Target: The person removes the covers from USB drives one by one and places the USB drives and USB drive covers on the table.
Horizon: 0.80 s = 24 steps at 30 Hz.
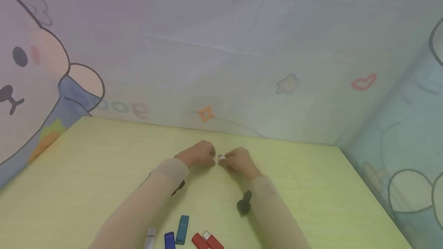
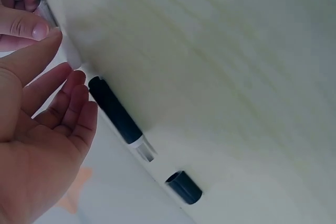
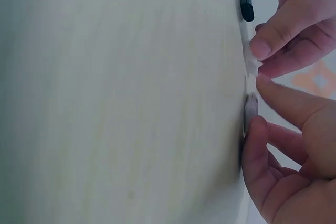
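Note:
In the head view my left hand and right hand face each other above the table, fingertips a small gap apart. Thumb and fingers of the right hand pinch a small white USB drive with a grey end, mostly covered by the fingers. The left hand pinches a small white piece that looks like its cap. Beyond the left hand's curled fingers, in the left wrist view, lies a black USB drive with its metal plug bare. Its black cap lies apart from it.
Near the front edge of the yellowish table lie a white drive, a blue drive, a teal drive, a red piece and a red drive with a bare plug. A patterned cloth wall stands behind.

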Each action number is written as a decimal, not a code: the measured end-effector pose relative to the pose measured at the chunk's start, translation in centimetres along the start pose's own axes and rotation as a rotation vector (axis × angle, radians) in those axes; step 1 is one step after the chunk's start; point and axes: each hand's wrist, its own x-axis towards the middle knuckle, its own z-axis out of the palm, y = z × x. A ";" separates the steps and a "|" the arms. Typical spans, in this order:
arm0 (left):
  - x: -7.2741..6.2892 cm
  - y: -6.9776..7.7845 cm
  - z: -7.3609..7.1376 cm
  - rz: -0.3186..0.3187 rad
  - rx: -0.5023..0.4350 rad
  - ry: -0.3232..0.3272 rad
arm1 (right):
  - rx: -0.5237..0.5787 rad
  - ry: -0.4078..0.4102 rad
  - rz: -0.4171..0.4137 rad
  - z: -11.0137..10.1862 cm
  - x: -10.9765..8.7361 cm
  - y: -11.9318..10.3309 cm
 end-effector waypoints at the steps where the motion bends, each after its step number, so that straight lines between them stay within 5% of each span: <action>1: 0.0 0.0 -0.1 0.002 0.007 0.002 | -0.007 -0.008 -0.006 -0.1 0.0 0.0; 12: -2.1 1.3 -2.8 0.058 -0.011 0.024 | -0.105 -0.034 -0.033 -3.5 -1.4 -0.8; 24: -6.1 2.6 -4.4 0.259 0.035 0.083 | -0.129 0.017 -0.244 -6.0 -6.8 -2.6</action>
